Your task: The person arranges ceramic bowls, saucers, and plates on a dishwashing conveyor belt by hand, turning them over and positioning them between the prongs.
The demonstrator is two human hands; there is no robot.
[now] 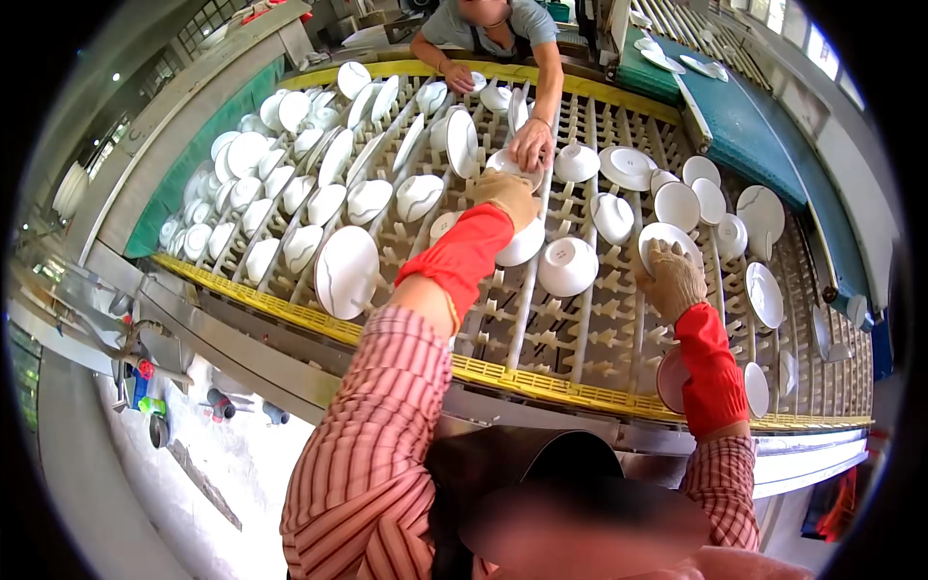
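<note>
My left hand [507, 196], in a tan glove with a red cuff, reaches to the middle of the rack conveyor [541, 333]. Its fingers are bent at a white bowl [522, 244] and close to a co-worker's hand; what they grip is hidden. My right hand [674, 280], gloved the same way, has its fingers closed over the near edge of a white plate [667, 237] on the right part of the rack. An upturned white bowl [568, 267] rests between my hands. Beneath my right wrist, another plate [671, 379] leans on the pegs.
Across the rack a co-worker [498, 29] touches dishes with both hands. Many white plates and bowls stand at the left near a green curtain [193, 155]. Yellow edging [541, 385] borders the rack. A green belt [744, 126] carrying dishes runs along the right.
</note>
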